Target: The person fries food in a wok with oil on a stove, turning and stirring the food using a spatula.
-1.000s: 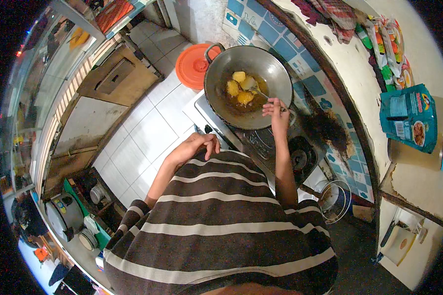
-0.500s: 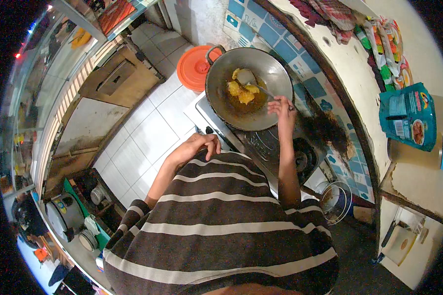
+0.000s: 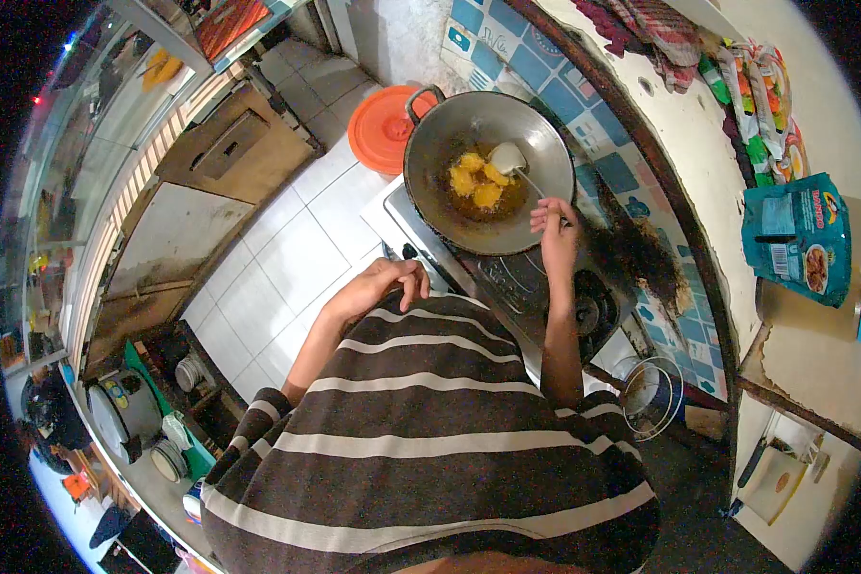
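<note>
A large metal wok [image 3: 430, 206] sits on the stove [image 3: 517, 287]. Several yellow pieces [image 3: 486, 195] lie together in oil at its middle. My right hand [image 3: 555, 222] is closed round the handle of a metal ladle [image 3: 507, 159], over the wok's right rim. The ladle's bowl is just above and right of the yellow pieces, near the wok's far side. Away from the wok, my left hand [image 3: 383, 285] hangs in front of the striped shirt, its fingers loosely bent and apart, holding nothing.
Behind the wok at left stands an orange lidded bucket [image 3: 380, 130]. A teal packet [image 3: 798, 239] and colourful sachets [image 3: 758, 100] are on the right ledge. A wire-rimmed container [image 3: 652, 397] stands right of the stove. Dishes [image 3: 169, 461] are at lower left.
The ladle has moved from over the yellow pieces to their right, and my right hand has shifted slightly right with it. The pieces lie closer together. My left hand stays where it was.
</note>
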`<state>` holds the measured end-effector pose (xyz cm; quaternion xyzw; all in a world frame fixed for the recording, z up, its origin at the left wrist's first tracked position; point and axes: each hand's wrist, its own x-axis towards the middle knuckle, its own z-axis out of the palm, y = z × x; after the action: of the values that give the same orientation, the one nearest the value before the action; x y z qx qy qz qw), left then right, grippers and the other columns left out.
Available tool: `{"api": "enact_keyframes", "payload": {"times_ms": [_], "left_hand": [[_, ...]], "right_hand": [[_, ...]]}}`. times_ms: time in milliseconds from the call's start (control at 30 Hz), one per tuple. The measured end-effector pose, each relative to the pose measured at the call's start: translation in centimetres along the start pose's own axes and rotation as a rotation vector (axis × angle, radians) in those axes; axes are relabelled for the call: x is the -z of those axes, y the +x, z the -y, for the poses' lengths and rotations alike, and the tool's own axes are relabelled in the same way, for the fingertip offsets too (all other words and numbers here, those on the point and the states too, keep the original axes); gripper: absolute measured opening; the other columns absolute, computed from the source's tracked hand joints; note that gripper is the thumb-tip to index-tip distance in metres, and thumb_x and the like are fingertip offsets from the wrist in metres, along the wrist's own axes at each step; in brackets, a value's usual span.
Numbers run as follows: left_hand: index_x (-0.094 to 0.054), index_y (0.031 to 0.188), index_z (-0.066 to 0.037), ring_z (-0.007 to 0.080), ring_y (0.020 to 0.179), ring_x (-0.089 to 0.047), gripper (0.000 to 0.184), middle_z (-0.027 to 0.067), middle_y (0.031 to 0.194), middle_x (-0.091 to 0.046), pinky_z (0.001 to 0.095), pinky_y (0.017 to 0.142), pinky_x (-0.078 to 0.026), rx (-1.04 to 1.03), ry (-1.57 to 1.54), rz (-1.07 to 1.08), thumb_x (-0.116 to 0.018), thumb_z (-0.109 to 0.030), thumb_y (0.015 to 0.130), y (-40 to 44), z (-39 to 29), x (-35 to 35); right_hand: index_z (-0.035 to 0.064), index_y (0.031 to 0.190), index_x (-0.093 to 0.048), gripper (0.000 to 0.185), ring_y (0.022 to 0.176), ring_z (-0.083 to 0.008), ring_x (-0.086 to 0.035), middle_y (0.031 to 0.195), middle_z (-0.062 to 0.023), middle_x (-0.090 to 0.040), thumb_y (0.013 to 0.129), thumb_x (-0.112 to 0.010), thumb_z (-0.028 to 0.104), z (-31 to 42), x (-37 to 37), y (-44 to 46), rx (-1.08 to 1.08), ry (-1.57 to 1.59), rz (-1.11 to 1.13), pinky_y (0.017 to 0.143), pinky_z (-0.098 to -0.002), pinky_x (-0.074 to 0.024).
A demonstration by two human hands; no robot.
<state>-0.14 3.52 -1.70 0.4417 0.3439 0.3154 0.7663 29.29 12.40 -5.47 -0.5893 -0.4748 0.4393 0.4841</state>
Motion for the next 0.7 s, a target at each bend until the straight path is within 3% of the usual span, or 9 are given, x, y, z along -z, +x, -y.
{"api": "enact_keyframes", "payload": {"times_ms": [267, 467, 700], "left_hand": [[-0.057, 0.053, 0.003, 0.0231, 0.087, -0.052, 0.061, 0.0146, 0.073, -0.057, 0.0305, 0.085, -0.039, 0.026, 0.013, 0.008, -0.032, -0.027, 0.1, 0.4, -0.2, -0.2], [-0.055, 0.05, 0.0, 0.0244, 0.085, -0.052, 0.062, 0.0139, 0.071, -0.057, 0.0331, 0.085, -0.04, 0.014, 0.017, 0.003, -0.032, -0.029, 0.1, 0.6, 0.0, -0.3], [-0.054, 0.05, 0.0, 0.0244, 0.085, -0.053, 0.062, 0.0134, 0.071, -0.057, 0.0325, 0.085, -0.04, 0.016, 0.022, -0.007, -0.032, -0.029, 0.1, 0.4, 0.0, -0.5]], "right_hand": [[-0.0009, 0.094, -0.058, 0.017, 0.063, -0.0089, -0.054, 0.076, -0.0049, -0.06, 0.095, -0.044, 0.008, 0.3, 0.8, -2.1, -0.061, -0.056, 0.107, 0.057, -0.0227, -0.0448], [-0.0003, 0.093, -0.059, 0.016, 0.063, -0.0078, -0.053, 0.076, -0.004, -0.06, 0.094, -0.045, 0.006, -0.5, 0.3, -2.7, -0.034, -0.176, 0.124, 0.057, -0.022, -0.0441], [0.0029, 0.093, -0.059, 0.009, 0.071, -0.0105, -0.057, 0.076, -0.0048, -0.061, 0.091, -0.05, 0.005, -1.0, -0.3, -2.8, -0.036, -0.128, 0.15, 0.066, -0.0251, -0.047]]}}
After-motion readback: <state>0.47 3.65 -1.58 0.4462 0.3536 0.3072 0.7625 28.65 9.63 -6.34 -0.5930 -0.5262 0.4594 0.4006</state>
